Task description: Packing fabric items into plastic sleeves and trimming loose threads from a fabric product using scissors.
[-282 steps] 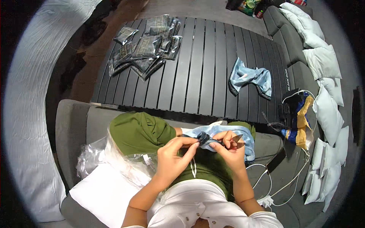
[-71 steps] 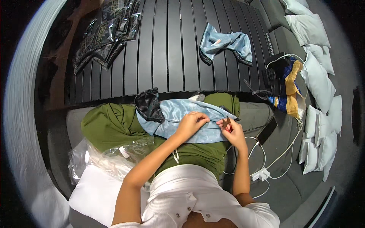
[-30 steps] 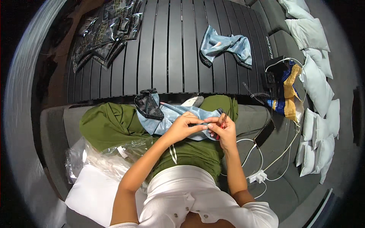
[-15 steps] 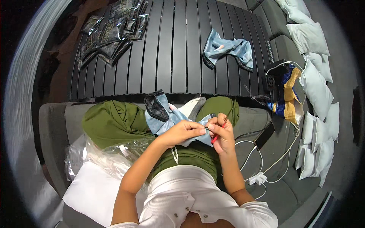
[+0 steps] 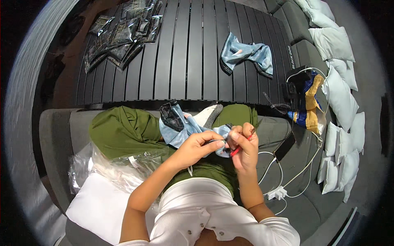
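Note:
A light-blue patterned cloth piece with black trim [image 5: 177, 132] lies bunched across my lap. My left hand [image 5: 201, 144] is closed in a pinch on the dark edge of this cloth. Close beside it, my right hand [image 5: 244, 147] is closed around a small red-handled tool [image 5: 236, 151]; its working end is mostly hidden by the fingers. The right fingertips are near the same edge, and whether they also touch it I cannot tell. A second blue cloth piece with black trim [image 5: 246, 54] lies crumpled on the black slatted table [image 5: 180, 61].
Several dark items in clear bags [image 5: 127, 35] are piled at the table's far left. Clear plastic bags [image 5: 119, 164] and a white pillow [image 5: 98, 207] lie at my left. To my right are a blue-and-gold package [image 5: 314, 102], a black phone-like slab [image 5: 284, 148], white cables and a white plug [image 5: 277, 192].
My right hand has shifted slightly right with the red-handled tool, opening a small gap from the left fingers. The blue cloth on my lap has moved slightly.

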Demonstrator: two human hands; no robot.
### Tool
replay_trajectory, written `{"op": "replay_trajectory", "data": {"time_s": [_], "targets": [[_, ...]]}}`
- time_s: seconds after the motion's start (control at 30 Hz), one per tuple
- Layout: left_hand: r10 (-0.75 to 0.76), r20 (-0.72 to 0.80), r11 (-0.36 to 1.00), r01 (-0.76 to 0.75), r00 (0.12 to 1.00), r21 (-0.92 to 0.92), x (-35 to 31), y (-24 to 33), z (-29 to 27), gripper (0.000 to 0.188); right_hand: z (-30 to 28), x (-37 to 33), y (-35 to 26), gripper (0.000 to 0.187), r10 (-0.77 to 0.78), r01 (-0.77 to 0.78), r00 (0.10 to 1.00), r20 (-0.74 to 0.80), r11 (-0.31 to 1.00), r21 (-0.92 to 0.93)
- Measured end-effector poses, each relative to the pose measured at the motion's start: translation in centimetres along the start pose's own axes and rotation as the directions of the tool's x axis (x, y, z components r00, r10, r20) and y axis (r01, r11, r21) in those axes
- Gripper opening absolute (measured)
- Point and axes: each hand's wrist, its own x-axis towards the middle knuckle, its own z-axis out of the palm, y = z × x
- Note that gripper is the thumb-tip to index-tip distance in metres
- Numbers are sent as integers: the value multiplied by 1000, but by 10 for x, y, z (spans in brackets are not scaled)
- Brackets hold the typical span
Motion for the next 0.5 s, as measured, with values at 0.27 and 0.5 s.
{"op": "replay_trajectory", "data": {"time_s": [0.27, 0.5], "targets": [[200, -93, 953, -171, 975, 252, -12, 11, 1, 13, 9, -3, -17, 35, -26, 49, 991, 133, 984, -171], [379, -105, 826, -285, 919, 485, -14, 8, 5, 13, 19, -4, -13, 38, -84, 157, 974, 212, 923, -352]]}}
